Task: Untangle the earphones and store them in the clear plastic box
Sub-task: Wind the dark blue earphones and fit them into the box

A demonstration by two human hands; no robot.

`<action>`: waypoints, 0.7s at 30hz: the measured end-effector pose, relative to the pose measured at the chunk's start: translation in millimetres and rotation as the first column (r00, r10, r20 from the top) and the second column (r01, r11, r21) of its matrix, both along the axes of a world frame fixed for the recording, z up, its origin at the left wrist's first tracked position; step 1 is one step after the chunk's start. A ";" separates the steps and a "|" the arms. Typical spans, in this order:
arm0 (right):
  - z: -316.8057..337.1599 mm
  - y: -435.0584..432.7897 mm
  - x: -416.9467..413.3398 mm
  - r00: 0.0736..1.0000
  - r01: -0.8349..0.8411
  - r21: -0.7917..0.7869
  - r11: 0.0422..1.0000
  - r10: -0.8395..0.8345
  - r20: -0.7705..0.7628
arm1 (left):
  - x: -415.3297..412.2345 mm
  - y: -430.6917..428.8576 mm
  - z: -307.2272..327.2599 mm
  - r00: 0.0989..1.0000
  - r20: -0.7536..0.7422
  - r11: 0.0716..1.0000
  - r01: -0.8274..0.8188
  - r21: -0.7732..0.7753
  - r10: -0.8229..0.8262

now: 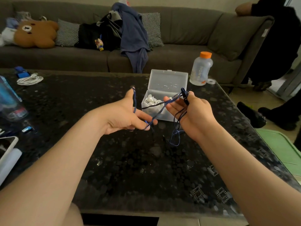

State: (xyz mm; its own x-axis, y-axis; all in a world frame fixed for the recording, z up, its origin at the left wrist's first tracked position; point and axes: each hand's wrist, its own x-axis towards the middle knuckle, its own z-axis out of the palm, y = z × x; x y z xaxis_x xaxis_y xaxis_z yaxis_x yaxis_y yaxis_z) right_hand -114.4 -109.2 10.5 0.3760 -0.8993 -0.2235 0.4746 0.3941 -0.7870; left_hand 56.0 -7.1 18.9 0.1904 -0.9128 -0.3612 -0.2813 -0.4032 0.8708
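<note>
L grip (pixel 128 115) pinches thin blue earphones (pixel 184 95); R grip (pixel 193 113) holds tangled loops; clear rect. box (pixel 169 79) lid-up.

dim room. a grey corner sofa (pixel 187 30) runs along the pale far wall (pixel 195 4) and turns nearer at right, bearing checked cushions (pixel 67 32) and a brown bear cushion (pixel 35 34). dark speckled table (pixel 130 168) in the near ground; pale floor (pixel 236 95) and green mat (pixel 283 147) at right.
</note>
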 end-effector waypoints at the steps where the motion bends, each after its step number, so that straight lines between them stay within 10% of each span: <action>1: 0.2 0.5 0.8 1.000 -0.003 -0.002 1.000 0.003 0.010 | -0.7 1.0 0.1 0.999 0.006 0.999 0.044 0.000 -0.044; 8: 2.1 -5.6 -5.3 0.991 0.055 -0.058 0.997 -0.061 -0.119 | -3.2 -4.8 -2.1 0.971 0.168 0.944 -0.111 -0.312 0.170; 15: 1.7 -2.0 -2.5 0.977 -0.007 -0.127 0.992 -0.020 -0.211 | -5.7 -7.3 -3.4 0.713 0.513 0.751 -0.029 -0.659 0.478; 21: 3.9 1.0 -2.7 0.995 -0.017 -0.098 0.995 0.007 -0.103 | -3.1 -11.3 -8.8 0.722 0.495 0.866 -0.316 -0.387 0.484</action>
